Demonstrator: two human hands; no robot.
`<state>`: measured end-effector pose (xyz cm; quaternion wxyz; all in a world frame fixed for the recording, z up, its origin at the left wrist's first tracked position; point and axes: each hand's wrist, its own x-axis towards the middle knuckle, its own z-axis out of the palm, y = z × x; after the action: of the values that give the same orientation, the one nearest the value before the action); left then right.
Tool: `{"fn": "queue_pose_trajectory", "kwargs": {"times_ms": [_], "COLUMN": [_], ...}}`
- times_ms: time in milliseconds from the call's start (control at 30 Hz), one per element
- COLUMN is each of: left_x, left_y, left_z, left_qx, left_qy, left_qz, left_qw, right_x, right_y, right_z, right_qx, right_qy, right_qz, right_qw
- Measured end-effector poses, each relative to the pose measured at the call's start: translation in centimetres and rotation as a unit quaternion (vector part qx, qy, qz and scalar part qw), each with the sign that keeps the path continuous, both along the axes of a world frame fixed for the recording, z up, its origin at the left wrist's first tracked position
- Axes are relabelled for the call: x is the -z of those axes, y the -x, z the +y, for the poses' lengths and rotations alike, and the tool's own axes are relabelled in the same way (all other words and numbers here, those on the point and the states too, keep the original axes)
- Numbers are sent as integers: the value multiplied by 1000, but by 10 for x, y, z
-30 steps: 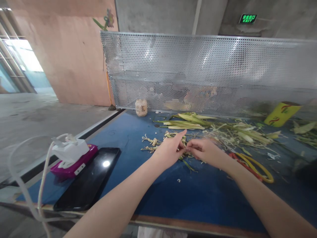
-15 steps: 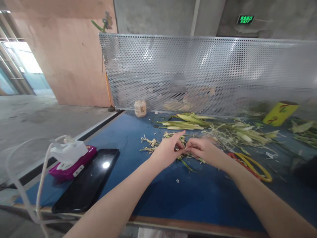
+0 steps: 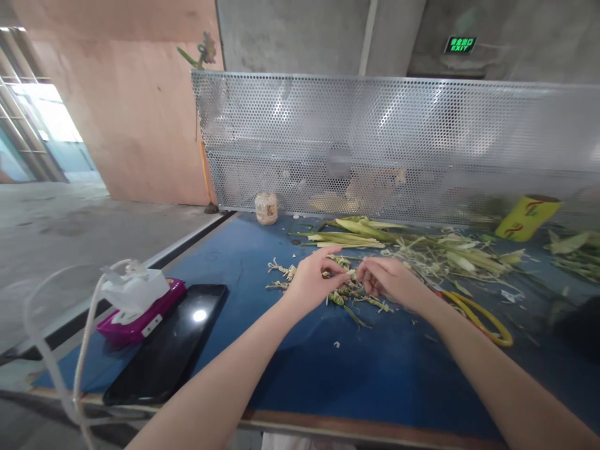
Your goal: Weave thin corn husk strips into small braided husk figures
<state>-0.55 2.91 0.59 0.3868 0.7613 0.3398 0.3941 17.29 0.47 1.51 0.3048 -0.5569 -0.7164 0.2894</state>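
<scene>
Husk piece (image 3: 351, 274), pale and small, sits at the fingertips of the left hand (image 3: 309, 279), whose thumb and forefinger appear pinched together on it. Just beside it, the right hand (image 3: 396, 281) is curled with its fingertips bunched; I cannot tell whether they grip anything (the strand, if there is one, is too fine to make out). With so little to hold, the pinch could slip if either hand pulled hard, and a dry fibre might split under the same tug.

Directly beneath lies a heap of knotted husk bits (image 3: 336, 299); a dropped piece would be easily lost among them. Behind the right hand spreads a tangle of loose fibres (image 3: 415, 259), likely to snag on the wrist if that arm swept back. Beyond are long green husks (image 3: 359, 240), while a yellow loop (image 3: 505, 329) rests near the right forearm on the blue tabletop (image 3: 337, 381).
</scene>
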Motion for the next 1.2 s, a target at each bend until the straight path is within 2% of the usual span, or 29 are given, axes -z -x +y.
{"fn": "queue_pose_trajectory", "kwargs": {"times_ms": [100, 167, 267, 333, 400, 533, 667, 867, 1000, 1200], "left_x": [-1, -2, -5, -6, -7, -8, -9, -10, -11, -13], "left_y": [0, 1, 2, 2, 1, 0, 2, 3, 4, 5], "left_z": [0, -1, -2, -3, -4, -6, -8, -9, -9, -11], "left_qx": [-2, -4, -4, -1, 5, 13, 14, 16, 12, 8], "left_qy": [-6, -12, -17, -17, -15, -9, -5, -21, -40, -60], "left_qz": [8, 17, 21, 23, 24, 27, 26, 29, 29, 32], "left_qw": [1000, 1000, 1000, 1000, 1000, 1000, 1000, 999, 999, 998], "right_x": [-3, -6, -8, -4, 5, 23, 30, 21, 12, 7], "right_y": [-11, -24, -50, -70, -90, -118, -125, -112, -105, -112], "right_z": [4, 2, -10, -22, -33, -48, -55, -57, -59, -58], "right_qx": [84, 135, 202, 238, 256, 250, 245, 263, 257, 267], "right_qy": [-72, -90, -76, -31, 7, 56, 94, 150, 171, 193], "right_qz": [-134, -193, -265, -384, -424, -453, -464, -462, -452, -449], "right_qw": [985, 968, 940, 892, 869, 854, 846, 833, 837, 830]}}
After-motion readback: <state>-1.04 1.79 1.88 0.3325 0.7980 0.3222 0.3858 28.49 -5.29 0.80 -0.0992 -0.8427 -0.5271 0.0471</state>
